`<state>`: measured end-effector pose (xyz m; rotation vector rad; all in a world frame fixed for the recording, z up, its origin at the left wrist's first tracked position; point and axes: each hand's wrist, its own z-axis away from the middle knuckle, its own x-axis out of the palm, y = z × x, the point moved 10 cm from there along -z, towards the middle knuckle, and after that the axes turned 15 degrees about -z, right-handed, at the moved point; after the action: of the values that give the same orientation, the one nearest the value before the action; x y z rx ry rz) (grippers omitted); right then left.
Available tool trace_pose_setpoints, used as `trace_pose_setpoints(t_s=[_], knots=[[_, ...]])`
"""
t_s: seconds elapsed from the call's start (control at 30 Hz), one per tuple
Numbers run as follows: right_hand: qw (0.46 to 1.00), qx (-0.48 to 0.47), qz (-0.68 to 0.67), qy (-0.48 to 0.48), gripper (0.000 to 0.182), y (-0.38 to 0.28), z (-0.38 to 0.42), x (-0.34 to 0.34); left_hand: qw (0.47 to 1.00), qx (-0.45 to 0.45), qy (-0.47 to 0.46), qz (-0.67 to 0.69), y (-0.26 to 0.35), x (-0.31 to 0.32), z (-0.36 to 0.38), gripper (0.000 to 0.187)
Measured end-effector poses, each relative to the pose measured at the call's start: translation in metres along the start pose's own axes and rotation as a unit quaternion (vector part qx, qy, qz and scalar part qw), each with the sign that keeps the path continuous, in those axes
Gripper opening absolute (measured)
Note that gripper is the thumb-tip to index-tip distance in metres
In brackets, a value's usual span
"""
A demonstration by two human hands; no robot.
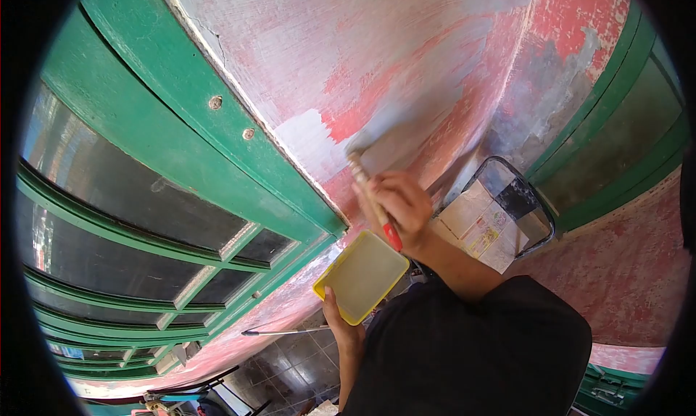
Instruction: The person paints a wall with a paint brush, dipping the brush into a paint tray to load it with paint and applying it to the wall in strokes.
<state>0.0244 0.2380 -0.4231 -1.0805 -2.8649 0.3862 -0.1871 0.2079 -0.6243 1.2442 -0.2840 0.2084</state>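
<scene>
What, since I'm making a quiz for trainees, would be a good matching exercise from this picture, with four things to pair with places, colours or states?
1. Brush
2. Shallow container
3. Wooden frame with glass panes
4. Printed cardboard

A. Painted green
B. Within a black curved frame
C. In the right hand
D. Yellow-rimmed, in the left hand

Right pairs: 1-C, 2-D, 3-A, 4-B.
</scene>
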Motion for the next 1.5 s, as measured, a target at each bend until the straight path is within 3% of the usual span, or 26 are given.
trace_pose_setpoints(t_s=[0.1, 0.17, 0.2, 0.27, 0.4, 0.47, 0.53, 0.67, 0.8, 0.97, 1.07, 1.17, 1.3, 1.4, 1.5], knots=[[0.994, 0.025, -0.105, -0.014, 0.029, -0.020, 0.000, 0.005, 1.000, -0.015, 0.005, 0.004, 0.004, 0.004, 0.003, 0.057], [0.983, 0.054, -0.169, 0.042, 0.029, -0.017, 0.004, -0.010, 1.000, -0.006, 0.007, 0.004, 0.003, 0.002, 0.000, 0.057], [0.983, 0.053, -0.169, 0.041, 0.029, -0.016, 0.000, -0.014, 1.000, -0.002, 0.011, 0.005, 0.003, 0.000, 0.000, 0.056], [0.975, 0.144, -0.155, 0.066, 0.028, 0.010, -0.009, -0.026, 1.000, -0.006, -0.003, 0.009, 0.004, 0.002, 0.001, 0.056], [0.984, 0.121, -0.112, 0.071, 0.025, 0.052, -0.028, -0.035, 1.000, -0.001, -0.022, 0.005, 0.002, 0.007, -0.002, 0.056], [0.935, 0.249, -0.165, 0.190, 0.023, 0.095, -0.021, -0.058, 1.000, -0.004, -0.024, 0.008, 0.004, 0.011, 0.000, 0.057], [0.967, 0.173, -0.012, 0.187, 0.021, 0.104, -0.025, -0.088, 1.000, -0.005, -0.024, 0.010, 0.006, 0.013, 0.004, 0.057], [0.954, 0.071, 0.118, 0.266, 0.014, 0.077, -0.037, -0.122, 1.000, -0.004, -0.016, 0.003, 0.005, 0.011, 0.004, 0.057], [0.995, -0.043, 0.062, 0.058, 0.017, 0.021, -0.055, -0.035, 1.000, -0.012, -0.014, 0.002, 0.002, 0.010, 0.006, 0.056], [0.993, 0.013, -0.116, -0.012, 0.022, -0.019, -0.038, 0.015, 1.000, -0.008, -0.028, 0.008, 0.005, 0.018, 0.007, 0.054], [0.975, 0.081, -0.196, 0.066, 0.021, -0.021, -0.046, -0.006, 0.999, -0.011, -0.048, 0.013, 0.006, 0.023, 0.005, 0.054], [0.955, 0.145, -0.253, 0.046, 0.024, 0.009, -0.049, -0.020, 0.998, -0.010, -0.057, 0.020, 0.002, 0.024, 0.004, 0.054], [0.979, 0.137, -0.129, 0.083, 0.019, 0.064, -0.050, -0.044, 0.999, -0.004, -0.050, 0.006, 0.001, 0.028, 0.000, 0.053], [0.967, 0.164, -0.130, 0.148, 0.018, 0.105, -0.055, -0.078, 0.999, -0.002, -0.037, 0.007, -0.002, 0.025, -0.002, 0.053], [0.969, 0.107, -0.054, 0.217, 0.015, 0.105, -0.059, -0.109, 0.999, -0.006, -0.051, 0.006, -0.003, 0.024, -0.001, 0.054]])
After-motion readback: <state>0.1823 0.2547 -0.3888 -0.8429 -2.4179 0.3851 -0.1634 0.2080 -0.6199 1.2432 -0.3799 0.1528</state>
